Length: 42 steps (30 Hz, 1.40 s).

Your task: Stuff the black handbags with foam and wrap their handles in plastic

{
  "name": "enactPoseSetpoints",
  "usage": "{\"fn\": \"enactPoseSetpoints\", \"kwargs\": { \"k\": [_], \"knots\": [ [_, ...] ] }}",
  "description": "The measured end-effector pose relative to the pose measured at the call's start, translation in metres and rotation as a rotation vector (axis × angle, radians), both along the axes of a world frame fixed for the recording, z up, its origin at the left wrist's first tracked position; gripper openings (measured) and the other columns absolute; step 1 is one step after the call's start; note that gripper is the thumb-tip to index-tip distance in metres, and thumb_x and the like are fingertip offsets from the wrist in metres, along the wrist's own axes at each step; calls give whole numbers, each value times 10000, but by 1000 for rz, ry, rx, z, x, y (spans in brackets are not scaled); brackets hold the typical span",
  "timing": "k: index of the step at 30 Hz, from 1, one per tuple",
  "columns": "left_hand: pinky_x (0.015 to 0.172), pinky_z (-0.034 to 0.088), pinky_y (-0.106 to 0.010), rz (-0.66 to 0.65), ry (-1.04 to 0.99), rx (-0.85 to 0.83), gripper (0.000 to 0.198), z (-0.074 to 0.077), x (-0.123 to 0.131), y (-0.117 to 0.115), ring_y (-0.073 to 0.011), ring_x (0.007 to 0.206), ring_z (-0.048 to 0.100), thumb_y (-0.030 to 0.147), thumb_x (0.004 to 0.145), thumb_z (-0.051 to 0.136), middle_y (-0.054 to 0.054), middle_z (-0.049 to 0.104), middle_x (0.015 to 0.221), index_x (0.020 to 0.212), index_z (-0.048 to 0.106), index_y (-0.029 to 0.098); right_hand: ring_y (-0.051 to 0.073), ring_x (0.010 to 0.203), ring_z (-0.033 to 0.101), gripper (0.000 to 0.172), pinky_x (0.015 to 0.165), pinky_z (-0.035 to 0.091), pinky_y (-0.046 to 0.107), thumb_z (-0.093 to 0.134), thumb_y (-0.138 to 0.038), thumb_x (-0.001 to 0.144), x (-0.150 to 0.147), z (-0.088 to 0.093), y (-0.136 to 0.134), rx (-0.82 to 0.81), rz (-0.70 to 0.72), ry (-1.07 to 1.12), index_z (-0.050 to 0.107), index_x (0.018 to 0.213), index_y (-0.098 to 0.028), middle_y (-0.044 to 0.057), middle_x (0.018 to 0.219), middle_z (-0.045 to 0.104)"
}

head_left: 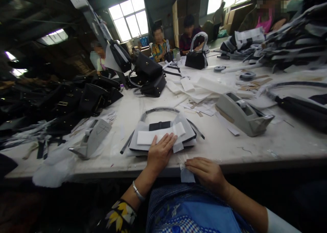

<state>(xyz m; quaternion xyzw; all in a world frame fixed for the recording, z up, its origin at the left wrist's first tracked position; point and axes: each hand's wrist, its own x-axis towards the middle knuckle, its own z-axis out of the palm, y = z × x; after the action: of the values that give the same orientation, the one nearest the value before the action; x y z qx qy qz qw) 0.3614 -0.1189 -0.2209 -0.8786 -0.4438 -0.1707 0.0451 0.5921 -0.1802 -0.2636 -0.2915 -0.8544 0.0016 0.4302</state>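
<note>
A black handbag lies flat near the table's front edge, mostly covered by white wrapping paper. Its handle, wrapped in clear film, arches toward the far side. Across the paper rests a white foam strip. My left hand lies on the foam and the wrapping with its fingers stretched out. Just right of it, at the table edge, my right hand has its fingers closed on a translucent white strip, which hangs over the edge. The thumb of that hand is hidden.
Grey tape dispensers stand on both sides, one left and one right. Black handbags are heaped at the left, with more bags ahead. Foam sheets and paper scraps litter the middle. Several people sit across the table.
</note>
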Motion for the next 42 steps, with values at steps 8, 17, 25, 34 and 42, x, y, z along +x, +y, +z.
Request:
{"fn": "enactPoseSetpoints", "kwargs": {
  "k": [8, 17, 25, 34, 42],
  "knots": [
    [1196, 230, -523, 33, -29, 65, 494, -10, 3, -2, -193, 1396, 419, 205, 1006, 403, -2, 457, 1497, 1484, 366, 326, 198, 960, 732, 409, 816, 626, 375, 415, -95, 937, -5, 1, 2, -22, 115, -50, 613, 1255, -259, 72, 1053, 765],
    [1227, 164, -506, 32, -126, 92, 463, -21, 5, 0, -178, 1390, 425, 249, 1021, 378, 37, 464, 1488, 1475, 381, 338, 205, 941, 715, 263, 825, 588, 323, 490, -325, 989, -5, 107, 53, -267, 161, -128, 677, 1162, -259, 78, 1053, 752],
    [1247, 98, -456, 22, -182, 171, 421, -25, 5, 3, -150, 1352, 470, 297, 1028, 372, 41, 520, 1445, 1442, 441, 331, 308, 1341, 477, 416, 1130, 316, 543, 500, -361, 994, -47, 90, 160, -380, -211, -727, 590, 1312, -108, 167, 1347, 609],
    [1235, 169, -456, 28, -164, 224, 407, -29, 5, 2, -134, 1340, 482, 311, 1033, 349, 61, 539, 1428, 1424, 459, 339, 294, 1195, 604, 309, 1067, 376, 497, 469, -290, 1005, -50, 92, 163, -374, -175, -805, 743, 974, -151, 141, 1107, 735],
    [1242, 58, -437, -8, -150, 282, 422, -23, 4, 3, -170, 1334, 492, 210, 1027, 334, 27, 516, 1446, 1407, 508, 276, 219, 1297, 530, 495, 1205, 241, 458, 585, -499, 937, 6, 82, 92, -111, 166, -354, 571, 1315, -180, 88, 1305, 655]
  ]
}}
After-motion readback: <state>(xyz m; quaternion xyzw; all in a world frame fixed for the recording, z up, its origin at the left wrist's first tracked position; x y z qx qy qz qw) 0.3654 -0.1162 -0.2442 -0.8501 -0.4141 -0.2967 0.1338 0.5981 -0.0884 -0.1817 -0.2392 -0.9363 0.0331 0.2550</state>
